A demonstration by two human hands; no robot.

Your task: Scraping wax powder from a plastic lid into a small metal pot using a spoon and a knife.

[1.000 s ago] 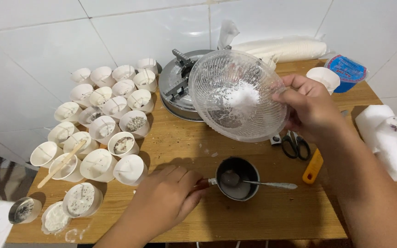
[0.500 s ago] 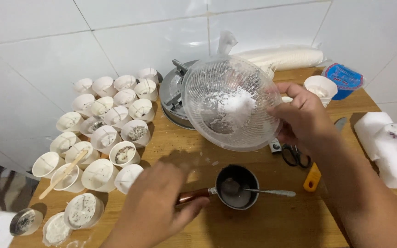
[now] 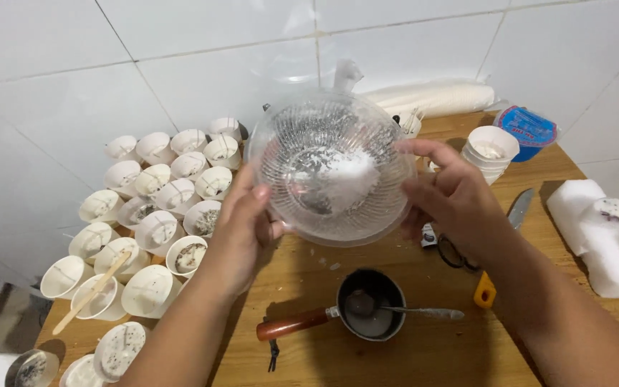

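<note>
You're gripping the tilted clear glass bowl (image 3: 331,168) between left hand (image 3: 241,233) and right hand (image 3: 453,201), fingers curled on its rim; tipping further risks white powder (image 3: 349,175) missing the small pot (image 3: 368,313).

Left hand (image 3: 241,233) risen from the pot's handle at lower centre to grip the clear glass bowl (image 3: 331,168), now held two-handed, tilted and higher, at upper centre of frame.

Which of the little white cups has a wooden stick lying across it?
The cup in the front row near the table's left edge. A flat wooden stick rests slanted over its rim; the other cups carry none.
</note>
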